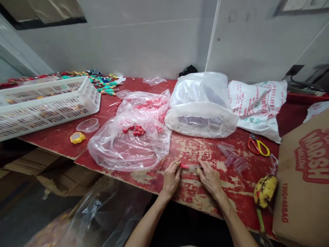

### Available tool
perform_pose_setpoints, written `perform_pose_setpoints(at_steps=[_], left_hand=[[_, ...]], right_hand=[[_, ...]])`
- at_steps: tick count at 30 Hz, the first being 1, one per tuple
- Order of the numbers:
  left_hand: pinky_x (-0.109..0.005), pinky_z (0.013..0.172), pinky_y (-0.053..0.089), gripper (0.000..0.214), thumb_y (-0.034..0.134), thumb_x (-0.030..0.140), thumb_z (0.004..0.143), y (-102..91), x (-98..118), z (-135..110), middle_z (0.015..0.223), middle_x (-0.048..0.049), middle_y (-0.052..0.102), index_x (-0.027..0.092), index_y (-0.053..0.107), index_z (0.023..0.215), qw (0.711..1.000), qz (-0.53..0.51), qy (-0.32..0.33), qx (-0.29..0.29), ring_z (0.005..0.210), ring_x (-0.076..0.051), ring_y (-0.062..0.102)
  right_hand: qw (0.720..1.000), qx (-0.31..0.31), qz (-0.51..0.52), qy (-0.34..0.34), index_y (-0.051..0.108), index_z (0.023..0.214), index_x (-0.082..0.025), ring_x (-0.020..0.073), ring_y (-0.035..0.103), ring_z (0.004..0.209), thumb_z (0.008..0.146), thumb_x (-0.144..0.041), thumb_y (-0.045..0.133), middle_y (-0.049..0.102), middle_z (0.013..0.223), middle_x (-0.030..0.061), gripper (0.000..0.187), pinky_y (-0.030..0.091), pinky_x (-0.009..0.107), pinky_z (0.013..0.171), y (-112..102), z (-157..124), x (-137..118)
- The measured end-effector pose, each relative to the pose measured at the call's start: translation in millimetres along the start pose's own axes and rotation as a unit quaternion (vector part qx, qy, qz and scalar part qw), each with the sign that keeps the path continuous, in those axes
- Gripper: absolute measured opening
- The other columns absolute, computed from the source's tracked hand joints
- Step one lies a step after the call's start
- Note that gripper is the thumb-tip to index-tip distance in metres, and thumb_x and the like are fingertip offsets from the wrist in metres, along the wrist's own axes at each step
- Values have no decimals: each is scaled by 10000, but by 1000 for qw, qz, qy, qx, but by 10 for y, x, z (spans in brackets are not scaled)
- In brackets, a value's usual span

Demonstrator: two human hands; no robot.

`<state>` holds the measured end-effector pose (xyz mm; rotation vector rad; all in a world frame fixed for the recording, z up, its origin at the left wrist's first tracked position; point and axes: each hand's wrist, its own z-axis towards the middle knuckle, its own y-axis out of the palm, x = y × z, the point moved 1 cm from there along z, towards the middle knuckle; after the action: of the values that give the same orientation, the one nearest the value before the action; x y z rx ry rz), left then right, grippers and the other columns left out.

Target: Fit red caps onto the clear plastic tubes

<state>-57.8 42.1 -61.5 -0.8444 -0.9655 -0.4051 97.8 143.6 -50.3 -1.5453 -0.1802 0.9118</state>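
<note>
My left hand (171,178) pinches a small red plastic cap (184,166) near the front edge of the worn red table (190,192). My right hand (210,177) holds a small clear plastic tube (194,166) against that cap, so the two pieces meet between my fingertips. Several more red caps (137,130) lie inside an open clear plastic bag (128,145) to the left of my hands. Several loose clear tubes (232,156) lie on the table to the right of my right hand.
A big clear bag of tubes (202,106) and a printed white bag (257,103) sit behind. Red and yellow scissors (257,145), a banana (265,190) and a cardboard box (305,185) are at right. A white slatted basket (48,103), clear cup (88,125) and yellow object (77,137) are at left.
</note>
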Motion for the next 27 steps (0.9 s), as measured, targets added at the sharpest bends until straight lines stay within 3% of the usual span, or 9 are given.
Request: perform_pose_setpoints(at_steps=[5,12,16,20,27], left_hand=[[-402,981,452,302,440,161,866,39,-51,-25,1175,-128,622,150,591,1128,998,56,29,24,1110,-217,570],[-375,914,488,315,443,74,824,26,-7,-12,1115,-119,646,145,607,1084,997,60,45,4,1039,-219,604],[-331,779,522,235,461,125,843,13,38,-14,955,-76,677,184,631,994,998,57,35,-12,868,-200,642],[-347,805,508,248,464,160,856,2,48,-16,977,-81,672,190,607,1056,998,51,20,-18,899,-212,631],[-370,896,481,298,428,165,871,27,-25,-18,1076,-99,661,181,581,1127,999,29,14,-18,1002,-215,614]], right_hand=[[999,37,-16,20,473,1298,-219,208,633,841,868,-211,412,568,1217,64,435,485,308,670,55,-73,-21],[999,39,-15,-35,425,1341,-218,193,630,853,841,-216,462,549,1238,69,501,503,299,690,35,-109,-17],[998,34,-19,-44,528,1244,-207,187,632,889,867,-222,440,573,1215,72,387,500,286,728,85,-96,19],[999,31,-25,-35,548,1218,-194,212,612,986,903,-243,403,572,1235,86,350,495,308,772,119,-69,40],[998,15,-13,-56,537,1200,-233,181,621,868,912,-276,390,559,1189,71,326,474,269,646,61,-69,-6]])
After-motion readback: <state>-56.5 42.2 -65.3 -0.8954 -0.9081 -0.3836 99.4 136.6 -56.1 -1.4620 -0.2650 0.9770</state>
